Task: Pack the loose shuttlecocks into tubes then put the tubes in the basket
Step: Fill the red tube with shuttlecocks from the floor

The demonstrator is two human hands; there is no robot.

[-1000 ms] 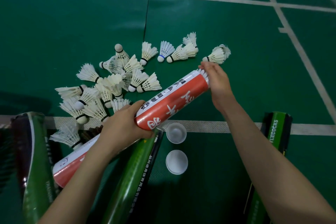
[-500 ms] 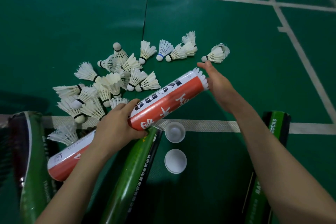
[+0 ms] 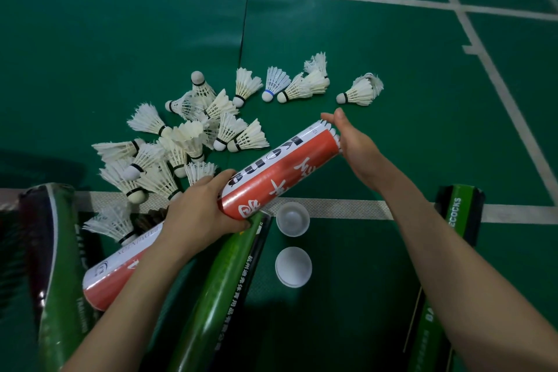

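both bare forearms reach in from the bottom edge, the left from the lower left, the right from the lower right; the left grip (image 3: 199,214) is curled round the near end of a red and white tube (image 3: 280,172), back of the hand up, digits wrapping over and under it; the right grip (image 3: 356,151) is flat, fingers straight and together, pointing away, palm against the tube's far end
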